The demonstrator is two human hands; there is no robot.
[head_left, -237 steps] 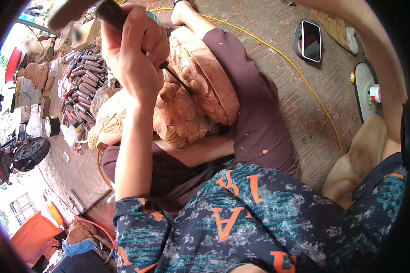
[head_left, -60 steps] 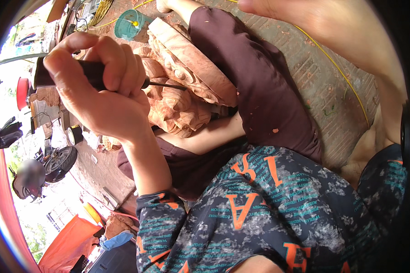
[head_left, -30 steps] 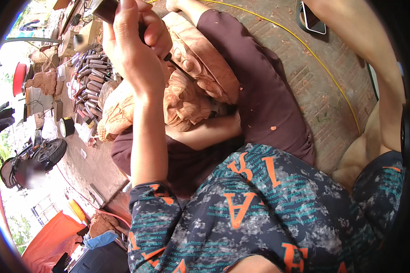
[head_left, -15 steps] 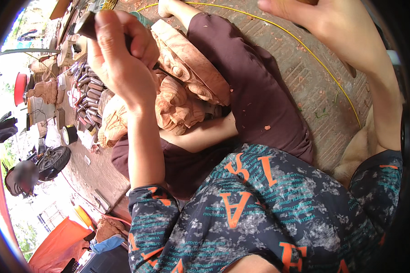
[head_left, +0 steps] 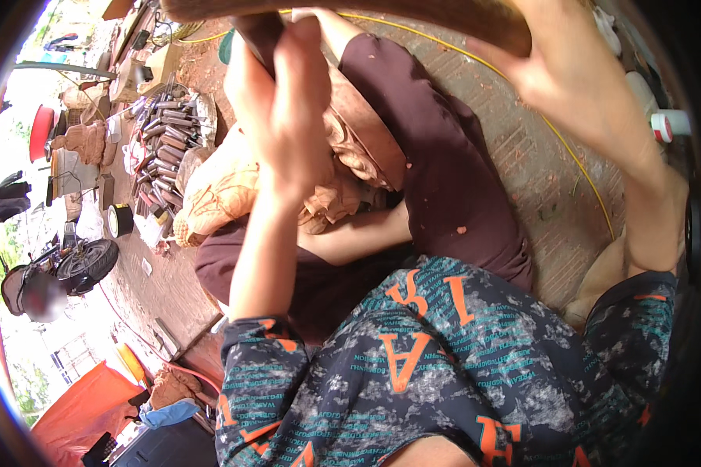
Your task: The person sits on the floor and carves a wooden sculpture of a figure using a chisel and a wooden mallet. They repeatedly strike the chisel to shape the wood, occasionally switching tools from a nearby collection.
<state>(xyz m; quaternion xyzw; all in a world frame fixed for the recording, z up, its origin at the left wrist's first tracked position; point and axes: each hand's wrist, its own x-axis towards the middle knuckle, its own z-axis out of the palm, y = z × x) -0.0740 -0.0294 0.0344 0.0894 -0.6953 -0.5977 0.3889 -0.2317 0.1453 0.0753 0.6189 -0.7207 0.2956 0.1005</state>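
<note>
My left hand [head_left: 292, 117] is closed around the dark handle of a carving chisel [head_left: 258, 37], above the carving. Its blade is hidden behind the hand. In my right hand [head_left: 561, 86], at the upper right, is a thick wooden mallet [head_left: 413, 17], which stretches leftward along the top edge. The mallet overlaps the chisel's butt end in this view; whether they touch, I cannot tell. A carved light-brown wooden piece [head_left: 222, 183] with rounded relief lies between my legs, partly covered by my left hand and forearm.
Several chisels [head_left: 163, 144] lie heaped left of the carving. A roll of black tape [head_left: 120, 220] and a motorbike [head_left: 86, 265] are farther left. A yellow cable [head_left: 576, 144] curves over the floor at right. A white bottle [head_left: 670, 124] is at the right edge.
My left hand has shifted right and slightly down with the chisel. My right hand has swung the mallet into view over the chisel's end.
</note>
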